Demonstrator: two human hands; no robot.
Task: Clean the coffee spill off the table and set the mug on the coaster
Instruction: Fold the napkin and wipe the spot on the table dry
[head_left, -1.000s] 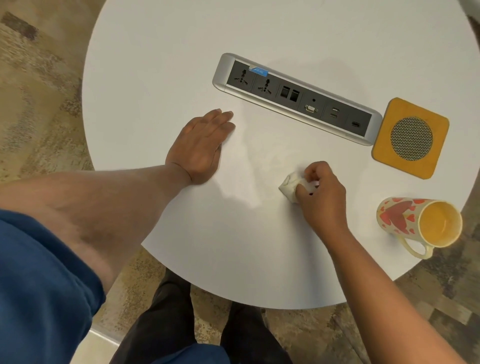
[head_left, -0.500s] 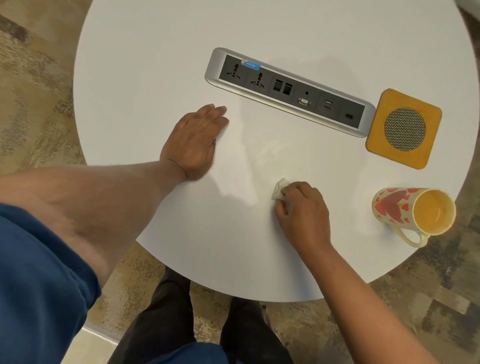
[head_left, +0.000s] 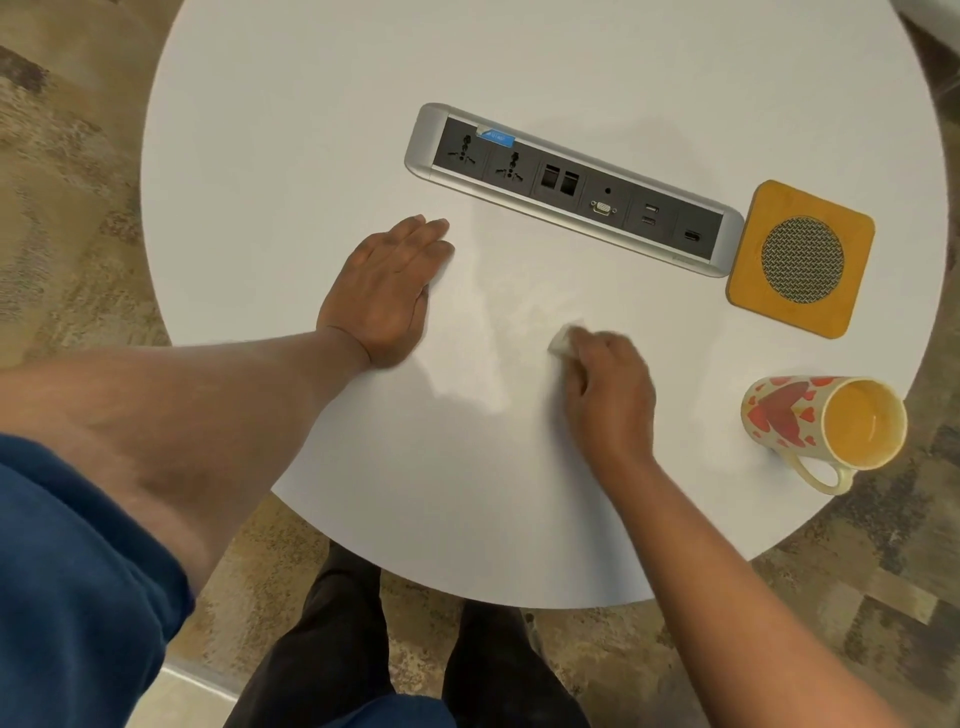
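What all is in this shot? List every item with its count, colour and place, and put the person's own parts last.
table: one, white, round, fills the middle of the view
socket strip: one, silver and black, set in the table top, far side
coaster: one, orange with a grey mesh disc, right of the socket strip
mug: one, cream with red hearts, yellow inside, on its side near the table's right edge
tissue: one, white, wadded under the right hand's fingertips
carpet: patterned brown, around the table
left hand: flat on the table
right hand: pressing the tissue
legs: two, dark trousers, below the table edge
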